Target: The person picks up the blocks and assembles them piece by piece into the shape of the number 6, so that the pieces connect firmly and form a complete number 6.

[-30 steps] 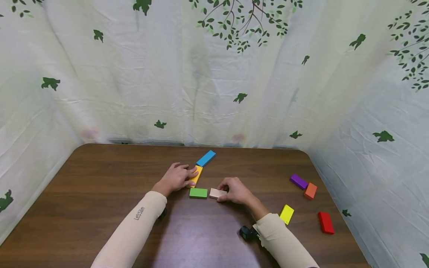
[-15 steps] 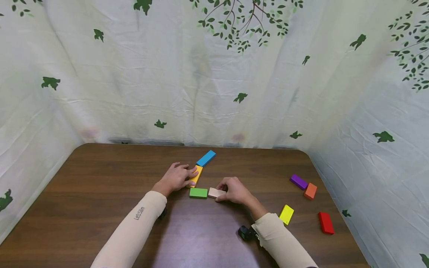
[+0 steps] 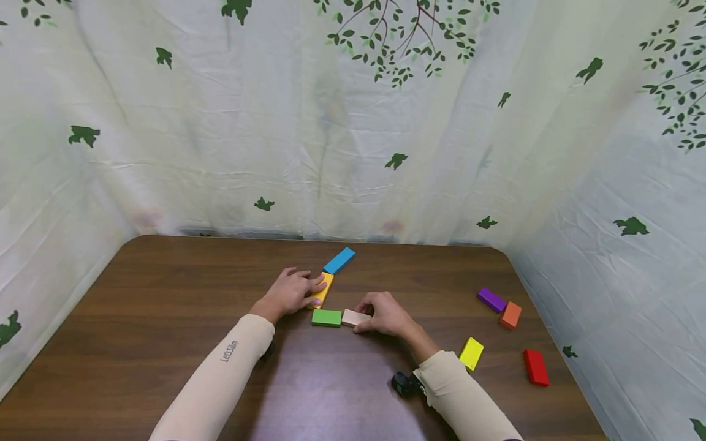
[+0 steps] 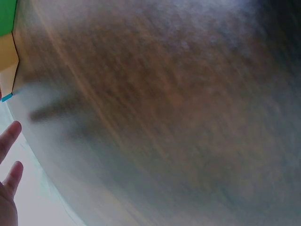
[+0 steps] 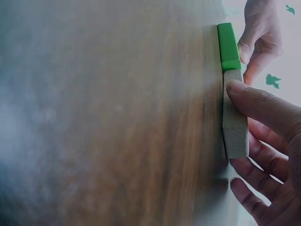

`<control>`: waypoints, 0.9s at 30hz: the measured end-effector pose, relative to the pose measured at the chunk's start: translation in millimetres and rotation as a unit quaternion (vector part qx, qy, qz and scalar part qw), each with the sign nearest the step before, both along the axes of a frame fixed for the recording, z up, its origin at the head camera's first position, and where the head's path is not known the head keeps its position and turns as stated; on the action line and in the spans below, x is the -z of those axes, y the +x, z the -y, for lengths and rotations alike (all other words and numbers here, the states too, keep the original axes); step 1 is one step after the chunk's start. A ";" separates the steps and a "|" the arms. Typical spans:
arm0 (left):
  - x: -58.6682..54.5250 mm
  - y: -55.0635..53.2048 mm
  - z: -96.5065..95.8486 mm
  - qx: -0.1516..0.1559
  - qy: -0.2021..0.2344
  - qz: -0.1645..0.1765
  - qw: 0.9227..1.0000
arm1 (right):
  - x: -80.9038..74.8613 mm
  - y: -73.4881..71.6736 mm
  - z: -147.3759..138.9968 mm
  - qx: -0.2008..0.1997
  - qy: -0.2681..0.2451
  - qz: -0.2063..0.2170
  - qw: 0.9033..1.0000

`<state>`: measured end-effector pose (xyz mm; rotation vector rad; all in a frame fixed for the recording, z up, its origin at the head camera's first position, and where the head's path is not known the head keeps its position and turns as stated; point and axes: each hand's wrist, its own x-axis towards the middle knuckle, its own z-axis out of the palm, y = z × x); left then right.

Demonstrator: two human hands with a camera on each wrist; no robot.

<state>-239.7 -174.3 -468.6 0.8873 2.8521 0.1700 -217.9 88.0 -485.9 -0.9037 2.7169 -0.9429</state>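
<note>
My left hand [image 3: 290, 293] lies across an orange-yellow block [image 3: 325, 286], thumb and index finger resting on its top. Its other fingers spread loosely, as the left wrist view also shows. With thumb and fingers my right hand [image 3: 386, 313] pinches a pale wooden block [image 3: 350, 318] flat on the table. In the right wrist view that wooden block [image 5: 236, 136] meets the end of a green block [image 5: 229, 47], its long sides between thumb and fingertips. Beyond the yellow block a blue block [image 3: 339, 260] continues the line at an angle.
On the right side of the brown table [image 3: 165, 367] lie a purple block [image 3: 491, 299], an orange block [image 3: 510, 315], a red block [image 3: 536, 367] and a bright yellow block [image 3: 471, 353] by the right sleeve. A white leaf-patterned curtain [image 3: 265, 141] hangs behind.
My right hand has slid the pale wooden block a little to the left, closing the gap to the green block. The left hand has stayed in place.
</note>
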 end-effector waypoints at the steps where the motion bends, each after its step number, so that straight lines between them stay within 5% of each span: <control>1: 0.0 0.1 0.0 0.000 0.000 0.000 1.000 | -0.3 0.2 0.1 0.000 0.000 -0.001 1.000; 27: 0.7 -0.3 1.0 -0.004 0.007 0.003 1.000 | 0.9 -0.2 1.2 0.000 -0.005 0.005 1.000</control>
